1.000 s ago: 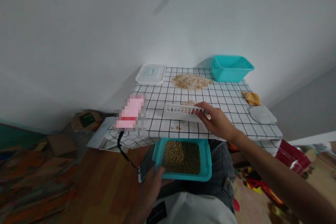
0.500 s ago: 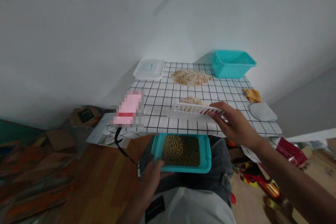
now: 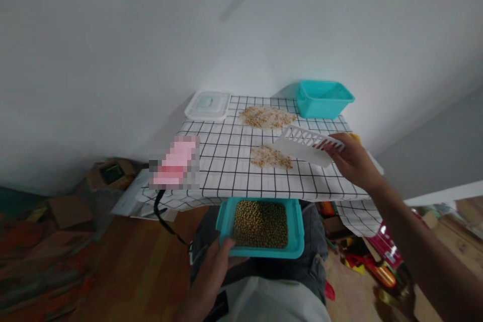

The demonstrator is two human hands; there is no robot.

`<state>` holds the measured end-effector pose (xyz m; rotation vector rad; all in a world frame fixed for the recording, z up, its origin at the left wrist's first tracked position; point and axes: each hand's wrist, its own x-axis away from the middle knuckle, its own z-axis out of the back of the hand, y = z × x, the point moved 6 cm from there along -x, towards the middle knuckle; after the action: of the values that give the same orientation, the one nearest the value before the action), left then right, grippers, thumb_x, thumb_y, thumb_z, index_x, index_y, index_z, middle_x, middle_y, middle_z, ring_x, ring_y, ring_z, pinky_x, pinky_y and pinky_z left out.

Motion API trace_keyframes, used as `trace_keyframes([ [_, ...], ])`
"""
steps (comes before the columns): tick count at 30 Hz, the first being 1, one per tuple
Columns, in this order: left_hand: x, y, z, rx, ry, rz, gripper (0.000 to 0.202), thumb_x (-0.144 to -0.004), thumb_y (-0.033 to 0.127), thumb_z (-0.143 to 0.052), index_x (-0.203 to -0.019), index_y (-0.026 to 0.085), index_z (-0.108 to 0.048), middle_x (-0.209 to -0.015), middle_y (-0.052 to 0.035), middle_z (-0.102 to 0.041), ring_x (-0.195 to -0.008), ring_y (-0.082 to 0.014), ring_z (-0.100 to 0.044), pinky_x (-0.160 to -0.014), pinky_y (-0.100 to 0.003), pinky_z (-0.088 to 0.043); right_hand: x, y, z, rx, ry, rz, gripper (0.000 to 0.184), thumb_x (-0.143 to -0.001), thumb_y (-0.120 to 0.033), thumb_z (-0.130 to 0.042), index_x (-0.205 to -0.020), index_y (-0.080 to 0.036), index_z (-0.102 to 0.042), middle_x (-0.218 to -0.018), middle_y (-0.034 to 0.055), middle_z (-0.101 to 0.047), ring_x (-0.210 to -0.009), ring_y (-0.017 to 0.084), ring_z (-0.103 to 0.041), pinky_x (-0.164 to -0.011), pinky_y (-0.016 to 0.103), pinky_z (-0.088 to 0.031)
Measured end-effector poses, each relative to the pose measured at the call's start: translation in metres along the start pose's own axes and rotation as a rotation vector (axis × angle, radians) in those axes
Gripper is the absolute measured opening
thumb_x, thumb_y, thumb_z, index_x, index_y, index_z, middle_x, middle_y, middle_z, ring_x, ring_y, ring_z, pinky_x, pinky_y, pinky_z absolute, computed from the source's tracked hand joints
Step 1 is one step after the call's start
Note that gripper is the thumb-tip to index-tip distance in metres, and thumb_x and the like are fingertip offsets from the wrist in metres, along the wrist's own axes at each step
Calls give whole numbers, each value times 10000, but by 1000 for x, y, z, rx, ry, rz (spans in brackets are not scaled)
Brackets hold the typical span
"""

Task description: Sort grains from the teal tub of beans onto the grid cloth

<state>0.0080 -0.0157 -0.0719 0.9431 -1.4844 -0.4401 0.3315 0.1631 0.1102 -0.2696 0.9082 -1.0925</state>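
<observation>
Slotted white plastic plate (image 3: 302, 149) shifted rightward and tilted since earlier, over checked tablecloth (image 3: 222, 177), right hand (image 3: 350, 160) clamped on its end, grainy heap (image 3: 269, 157) beside it, left hand (image 3: 218, 264) gripping smooth turquoise tub (image 3: 296, 250), round beans (image 3: 249, 217) inside.

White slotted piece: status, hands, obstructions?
Right hand gripping white slotted piece, beside front grain pile. Left hand holding teal tray, beans inside. Pink item left on table, apart from both hands.
</observation>
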Motion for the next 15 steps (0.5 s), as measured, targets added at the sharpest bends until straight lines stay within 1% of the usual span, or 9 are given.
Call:
trace_keyframes([
  [2, 4, 3, -2, -5, -9, 26, 108, -809, 261, -591, -869, 188, -642, -901, -19, -689, -911, -233, -683, -838, -353, -566, -3, 4, -11, -51, -50, -12, 304, -877, -450, -535, -1059, -224, -624, -925, 59, -652, -794, 221, -592, -709, 359, -454],
  [4, 6, 4, -4, -7, -25, 55, 124, -813, 262, -590, -891, 181, -644, -929, -31, -695, -922, -234, -688, -853, -349, -560, -5, 3, -22, -78, -109, -23, 303, -887, -446, -523, -1068, -223, -617, -913, 52, -657, -769, 210, -595, -681, 342, -454],
  [6, 5, 2, -4, 1, 5, 58, 118, -811, 250, -586, -881, 172, -641, -912, -39, -698, -897, -235, -696, -827, -360, -573, -5, -3, -31, -69, -164, -21, 298, -901, -430, -508, -1087, -219, -604, -914, 51, -658, -767, 204, -599, -673, 330, -454],
  [8, 2, -2, -3, 15, 17, 30, 117, -814, 245, -577, -878, 167, -637, -913, -44, -697, -890, -235, -698, -812, -377, -584, -5, -12, -37, -55, -200, 1, 292, -914, -412, -492, -1109, -216, -586, -921, 52, -655, -772, 199, -602, -674, 322, -455],
  [12, -1, -5, -2, 4, 5, -4, 141, -818, 249, -575, -915, 163, -633, -982, -63, -699, -937, -245, -693, -817, -393, -589, -8, -27, -40, -35, -209, 57, 269, -931, -386, -466, -1115, -213, -561, -921, 60, -648, -778, 197, -602, -670, 315, -453],
  [15, 4, 4, -6, -18, -26, 6, 174, -828, 235, -561, -975, 166, -624, -1041, -68, -697, -966, -245, -687, -836, -396, -581, -13, -35, -44, -3, -205, 83, 250, -931, -375, -470, -1106, -214, -547, -897, 57, -647, -733, 185, -593, -637, 306, -443],
])
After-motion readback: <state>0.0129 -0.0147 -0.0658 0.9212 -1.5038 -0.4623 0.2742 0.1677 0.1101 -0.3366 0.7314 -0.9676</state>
